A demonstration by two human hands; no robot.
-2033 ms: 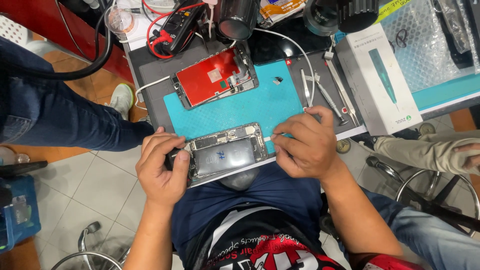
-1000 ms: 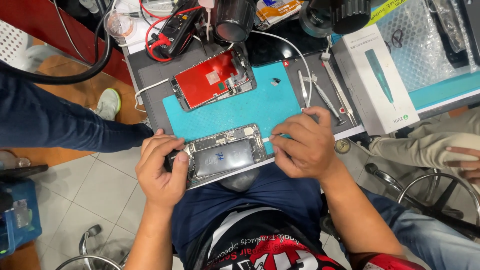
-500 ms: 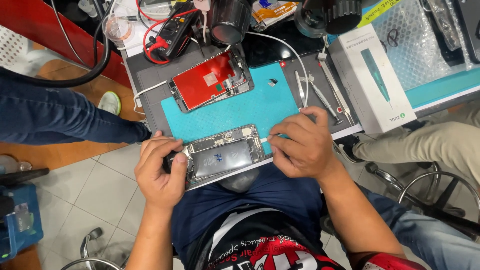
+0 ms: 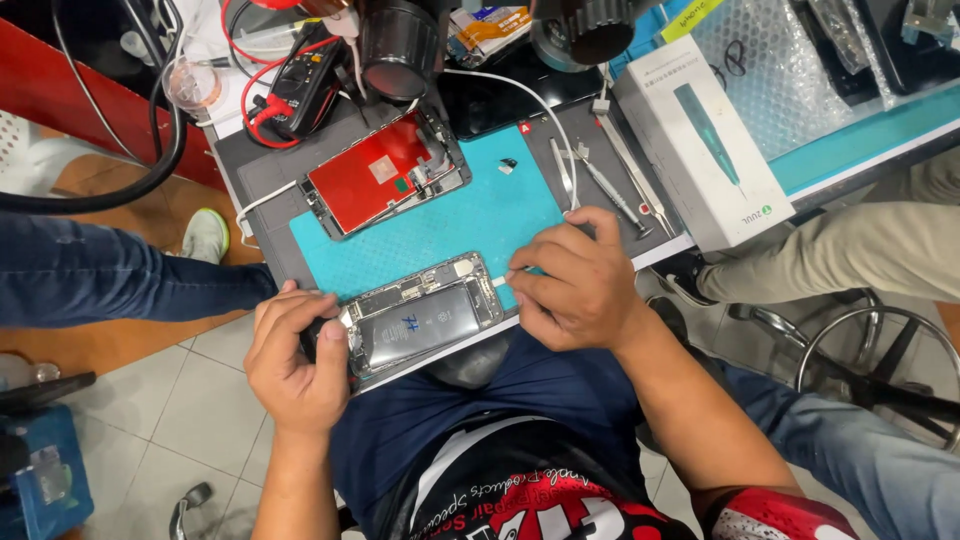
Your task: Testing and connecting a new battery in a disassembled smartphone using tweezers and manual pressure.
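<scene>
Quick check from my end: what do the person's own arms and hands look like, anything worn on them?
Both hands are bare: the left hand and right hand show no gloves, rings or watch that I can make out. The forearms are bare too. Near the right upper arm, a red sleeve with a white pattern shows at the frame's bottom edge. The left sleeve is out of view.

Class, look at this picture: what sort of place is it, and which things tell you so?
Most likely a phone repair bench: an opened phone on a teal work mat, small hand tools and a meter with red leads.
</scene>
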